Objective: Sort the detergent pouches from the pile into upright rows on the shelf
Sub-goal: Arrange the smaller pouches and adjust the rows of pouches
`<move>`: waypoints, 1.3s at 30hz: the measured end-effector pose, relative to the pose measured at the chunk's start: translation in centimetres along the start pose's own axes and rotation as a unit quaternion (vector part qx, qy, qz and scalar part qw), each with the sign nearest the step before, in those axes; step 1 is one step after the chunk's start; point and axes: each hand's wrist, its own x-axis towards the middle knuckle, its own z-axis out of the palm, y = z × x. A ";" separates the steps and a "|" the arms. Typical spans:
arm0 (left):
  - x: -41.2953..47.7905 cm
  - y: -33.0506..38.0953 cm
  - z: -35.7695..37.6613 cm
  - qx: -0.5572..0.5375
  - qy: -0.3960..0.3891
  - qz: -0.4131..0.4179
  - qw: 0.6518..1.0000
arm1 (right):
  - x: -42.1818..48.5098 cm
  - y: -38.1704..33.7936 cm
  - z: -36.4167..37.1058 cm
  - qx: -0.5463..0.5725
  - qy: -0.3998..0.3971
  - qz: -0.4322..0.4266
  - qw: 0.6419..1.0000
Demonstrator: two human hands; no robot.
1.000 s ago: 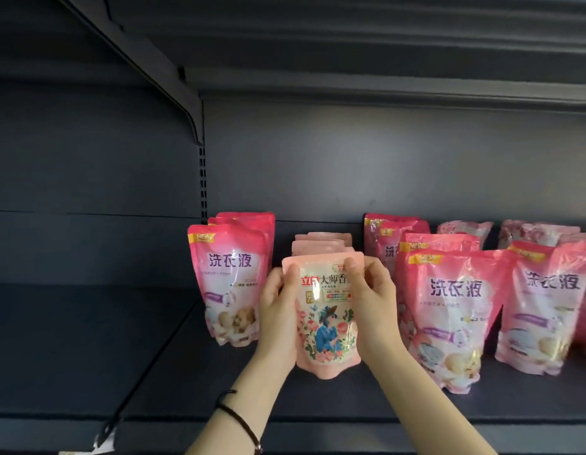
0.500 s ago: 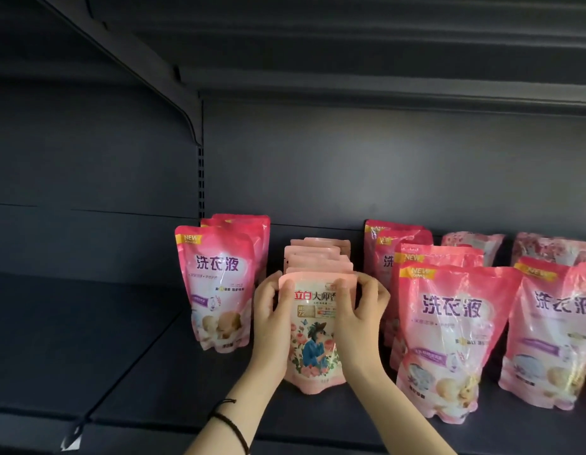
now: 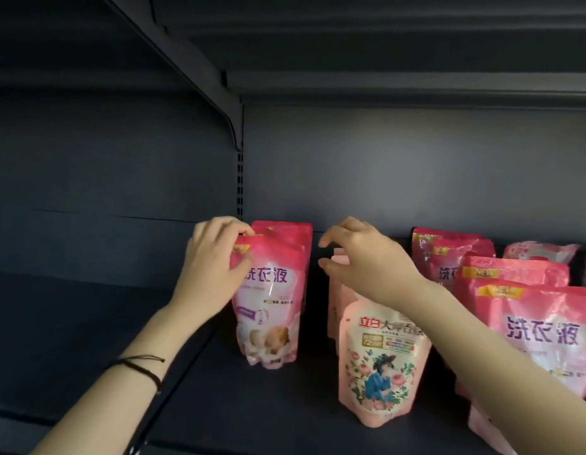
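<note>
Pink front pouch (image 3: 268, 300) stands upright toward the shelf's (image 3: 252, 405) left edge; your left hand (image 3: 213, 267) pinches its top corner. Your right hand (image 3: 364, 261) hovers, fingers spread, above the floral pouch (image 3: 380, 366).

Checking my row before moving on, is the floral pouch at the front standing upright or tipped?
Upright: the floral pouch stands on its base on the shelf, label forward, neither hand gripping it.

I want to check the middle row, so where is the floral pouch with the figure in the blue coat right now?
In the head view, the floral pouch stands upright at the front of the middle row, lower centre, between the left pink pouch and the big right-hand pouch.
</note>
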 end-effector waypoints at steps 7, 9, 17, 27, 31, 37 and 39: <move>0.9 -5.7 1.4 -0.066 -0.135 -0.063 0.987 | 4.5 -4.1 2.9 -0.118 -0.084 0.090 0.985; 0.8 -6.0 1.8 -0.213 -0.141 -0.134 0.958 | 5.0 -4.6 3.3 -0.101 -0.090 0.119 0.984; 2.3 -5.9 0.4 -0.442 -0.016 -0.231 0.867 | 5.3 -4.9 1.9 0.170 -0.007 0.162 0.972; 3.7 1.4 -4.7 -0.626 0.022 -0.256 0.737 | 2.1 -7.6 0.1 0.623 0.144 0.125 0.759; 2.6 6.3 -5.7 -0.628 0.020 -0.280 0.726 | -1.3 -6.9 -1.7 0.661 0.185 0.143 0.713; -0.1 15.0 -4.9 -0.601 0.038 -0.306 0.737 | -8.4 -3.7 -4.6 0.626 0.213 0.159 0.733; -1.1 17.7 -4.2 -0.605 0.052 -0.307 0.733 | -11.7 -2.5 -4.8 0.626 0.178 0.163 0.742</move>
